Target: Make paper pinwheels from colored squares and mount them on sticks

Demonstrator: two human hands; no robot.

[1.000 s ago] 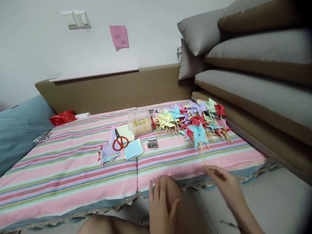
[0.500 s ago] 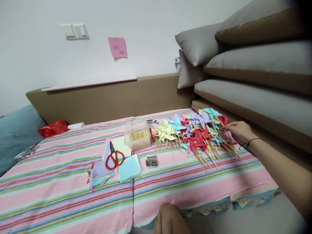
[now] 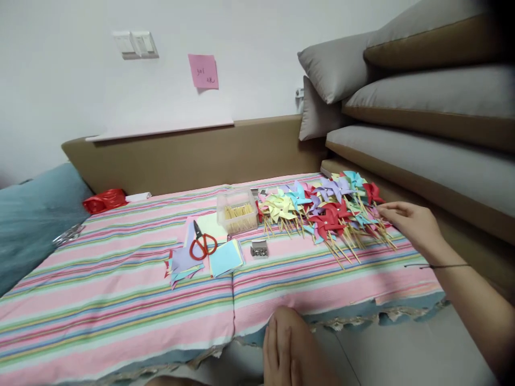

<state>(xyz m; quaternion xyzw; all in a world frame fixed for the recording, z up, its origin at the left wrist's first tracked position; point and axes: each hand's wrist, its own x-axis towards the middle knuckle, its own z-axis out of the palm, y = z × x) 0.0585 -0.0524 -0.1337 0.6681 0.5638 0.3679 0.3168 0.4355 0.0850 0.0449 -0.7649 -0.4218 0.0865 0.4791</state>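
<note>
Right hand (image 3: pixel 410 222): at 3 o'clock from the small grey box (image 3: pixel 259 249) of metal pieces (reference centre for all bearings). Fingers bent, tips together at the edge of the pinwheels (image 3: pixel 332 214), just beside a red one (image 3: pixel 373 193); cannot tell whether they grip a stick. Dark cord (image 3: pixel 436 266) around the wrist.

Left hand (image 3: pixel 277 351): at 6 o'clock, released, fingers extended and lying over the knee (image 3: pixel 287 320).

Pinwheels: heaped at 2 o'clock, flat on the striped cloth (image 3: pixel 273 284); red, yellow, blue, purple, green and pink, many sticks pointing roughly toward 5 o'clock.

Clear plastic box (image 3: pixel 237 226): at 11 o'clock, holds short wooden sticks (image 3: pixel 238 210).

Paper stack (image 3: pixel 226 259): near, at 9 o'clock, blue sheet uppermost. Red-handled scissors (image 3: pixel 203 246): farther out at 9 o'clock, lying on paper, blades toward 11 o'clock. Cut paper pieces (image 3: pixel 186 261): just beyond these, purple on top.

Red plastic bundle (image 3: pixel 104 201): well apart, toward 10 o'clock. Grey cushions (image 3: pixel 426 91): stacked between 1 and 2 o'clock.
</note>
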